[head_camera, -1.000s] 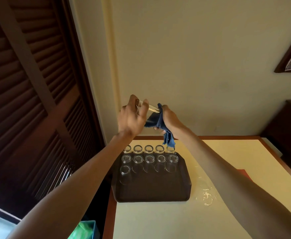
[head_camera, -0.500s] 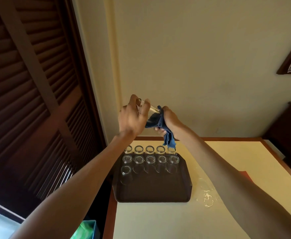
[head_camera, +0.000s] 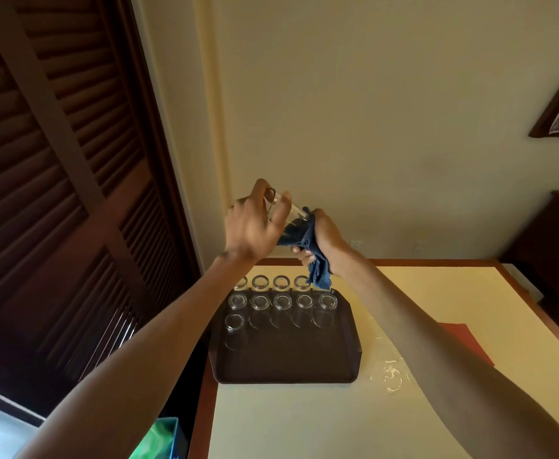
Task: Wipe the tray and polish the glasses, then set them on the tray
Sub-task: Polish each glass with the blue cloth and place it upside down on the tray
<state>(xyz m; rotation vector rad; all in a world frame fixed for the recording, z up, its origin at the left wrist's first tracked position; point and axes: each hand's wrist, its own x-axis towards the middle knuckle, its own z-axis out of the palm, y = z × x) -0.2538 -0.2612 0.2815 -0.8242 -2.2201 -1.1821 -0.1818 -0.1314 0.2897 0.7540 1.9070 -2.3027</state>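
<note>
Above the dark rectangular tray (head_camera: pixel 288 359), the left hand (head_camera: pixel 250 228) is gripping a clear glass tumbler (head_camera: pixel 289 212); the right hand (head_camera: pixel 326 240) is clutching a blue cloth (head_camera: pixel 317 270), apparently stuffed inside it.

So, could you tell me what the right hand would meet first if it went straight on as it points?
Probably the glass in the left hand; the right hand holds its blue cloth inside it.

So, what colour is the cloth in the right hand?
It is a dark blue cloth, clearest in the head view.
</note>
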